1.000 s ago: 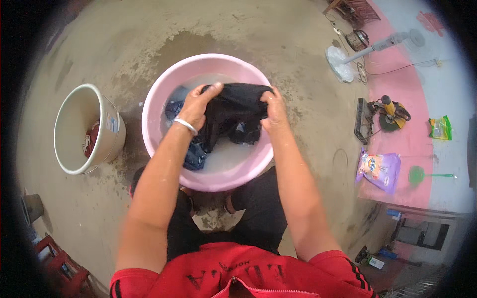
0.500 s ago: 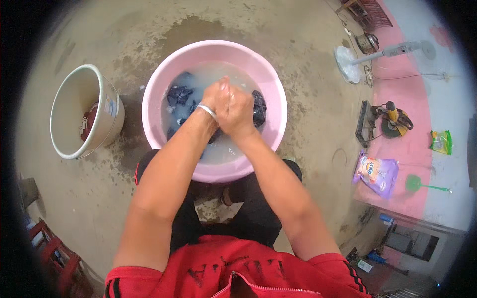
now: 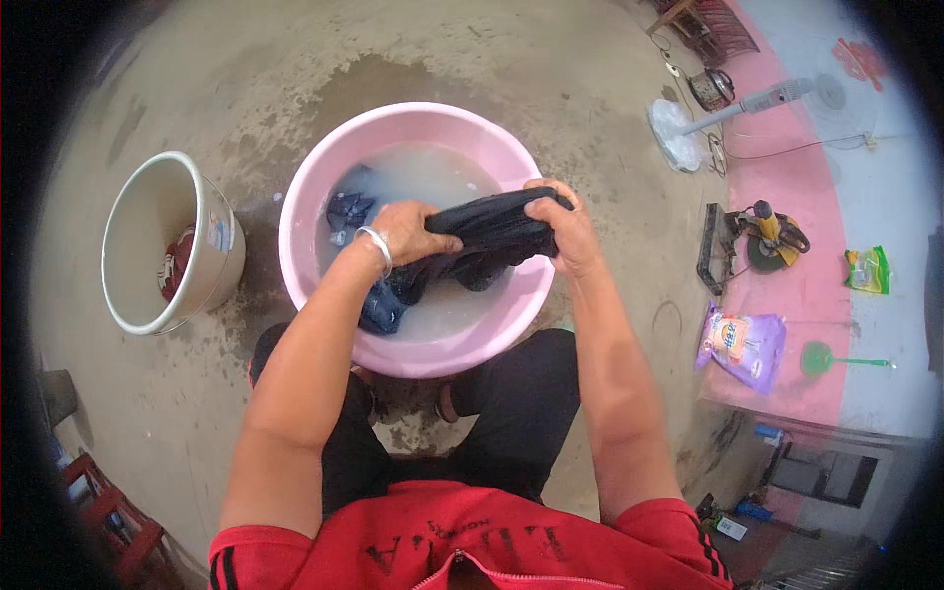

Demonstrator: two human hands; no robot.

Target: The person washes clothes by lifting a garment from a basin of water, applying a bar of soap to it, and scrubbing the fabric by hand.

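Note:
A pink wash basin (image 3: pixel 324 177) of cloudy water sits on the concrete floor in front of me. Over it I stretch a wet black garment (image 3: pixel 492 221) between both hands. My left hand (image 3: pixel 408 231), with a silver bangle on the wrist, grips its left end. My right hand (image 3: pixel 556 221) clutches the right end near the basin's right rim. More dark blue clothes (image 3: pixel 349 211) lie soaking in the water below and left of my hands.
A white bucket (image 3: pixel 133 285) with red cloth inside stands to the left. At right are a purple detergent bag (image 3: pixel 742 339), a fallen fan (image 3: pixel 678 133), a power tool (image 3: pixel 767 231), a green packet (image 3: pixel 867 270) and a green swatter (image 3: pixel 821 359). A red stool (image 3: pixel 108 516) sits lower left.
My hands were pressed together rubbing in the middle of the basin; now they are apart, pulling the black garment out between them above the water.

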